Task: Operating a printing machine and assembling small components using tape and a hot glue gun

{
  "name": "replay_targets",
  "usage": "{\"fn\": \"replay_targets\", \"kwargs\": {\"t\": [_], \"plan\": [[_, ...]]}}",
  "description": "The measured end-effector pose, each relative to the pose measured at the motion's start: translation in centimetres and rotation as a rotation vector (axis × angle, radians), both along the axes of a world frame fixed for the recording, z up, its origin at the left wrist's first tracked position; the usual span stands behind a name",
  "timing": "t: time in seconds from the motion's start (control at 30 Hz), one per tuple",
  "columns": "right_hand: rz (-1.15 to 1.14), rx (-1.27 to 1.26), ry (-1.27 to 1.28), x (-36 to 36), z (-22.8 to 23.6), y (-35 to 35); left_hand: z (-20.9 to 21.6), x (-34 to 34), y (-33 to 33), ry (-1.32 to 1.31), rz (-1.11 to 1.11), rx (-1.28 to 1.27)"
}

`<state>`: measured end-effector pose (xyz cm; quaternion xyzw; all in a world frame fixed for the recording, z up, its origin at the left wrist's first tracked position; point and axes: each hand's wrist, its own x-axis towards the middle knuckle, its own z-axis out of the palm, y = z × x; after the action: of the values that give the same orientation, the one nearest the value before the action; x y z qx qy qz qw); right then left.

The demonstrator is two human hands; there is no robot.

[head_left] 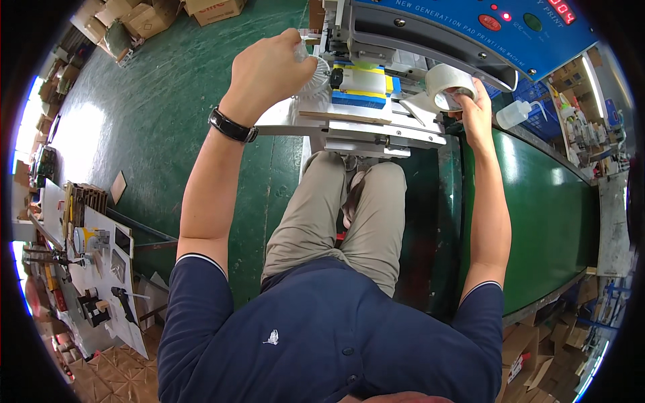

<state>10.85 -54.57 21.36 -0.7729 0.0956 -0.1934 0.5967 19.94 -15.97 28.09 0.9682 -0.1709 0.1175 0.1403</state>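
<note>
The left hand (269, 64) was closed around a clear ribbed plastic piece (314, 75) at the left end of the metal plate (349, 124); it looked light, thin and easily cracked, best held by its rim. The right hand (474, 111) gripped a roll of tape (449, 86), light and stiff. A blue and yellow block (363, 86) stood between them, and a squeeze bottle (514, 113) lay by the green belt (551, 208).

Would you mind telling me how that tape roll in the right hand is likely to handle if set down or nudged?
The tape roll is a round hollow ring, so on edge it would probably roll; laid flat it should stay put. It looks light, since the right hand holds it up with its fingers alone. Its glossy face may be a little slippery, though the open core gives fingers an easy hold.
</note>
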Motion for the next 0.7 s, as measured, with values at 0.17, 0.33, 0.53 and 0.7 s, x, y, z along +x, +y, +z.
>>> {"fn": "replay_targets", "kwargs": {"t": [0.17, 0.33, 0.53, 0.7], "plan": [[0.019, -0.022, 0.021, -0.2, 0.2, 0.1, -0.2, 0.0, -0.1, -0.014, 0.006, 0.035], [0.042, -0.042, 0.026, -0.1, -0.3, -0.1, -0.2, 0.1, -0.2, -0.016, 0.012, 0.053], [0.054, -0.079, 0.003, 0.0, -1.0, 0.1, -0.3, 0.0, -0.1, -0.014, 0.008, 0.057], [0.059, -0.109, 0.001, 0.2, -1.3, 0.0, -0.2, -0.2, -0.1, -0.016, 0.009, 0.058]]}}
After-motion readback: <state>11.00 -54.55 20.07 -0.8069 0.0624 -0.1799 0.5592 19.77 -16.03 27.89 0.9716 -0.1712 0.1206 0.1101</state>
